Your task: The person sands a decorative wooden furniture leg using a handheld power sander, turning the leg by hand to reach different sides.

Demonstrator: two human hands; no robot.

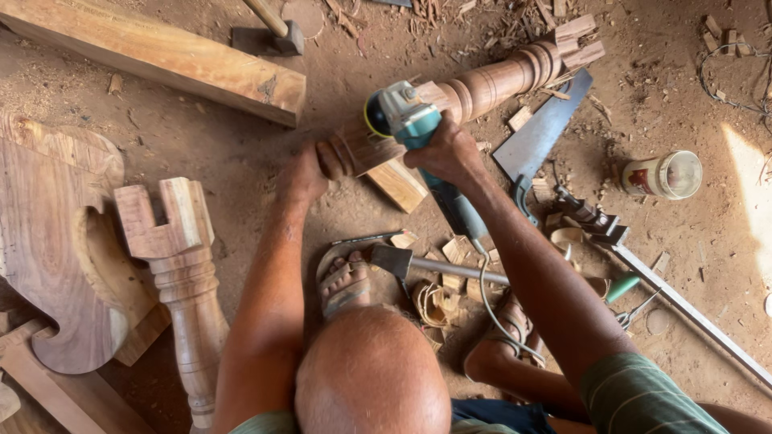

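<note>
At the far left a broad carved wooden panel (56, 241) lies flat on the dirt floor (241, 153), and just beside it a turned wooden leg (181, 273) with a notched square top lies lengthwise. Above them a long squared timber beam (161, 52) runs diagonally. Near the middle, the left hand (304, 175) is closed around the square end of a second turned leg (474, 88), which lies tilted, its ringed far end pointing to the upper right. The right hand (449, 151) is wrapped tight around the body of a teal angle grinder (406, 116), whose head rests against that leg's square section. Below the hands, a hammer (418, 264) lies between the person's two sandalled feet among wood offcuts. To the right a handsaw (539, 137) lies flat on the floor just beside the leg, and further right a glass jar (663, 174) lies on its side, well apart from the hands.
</note>
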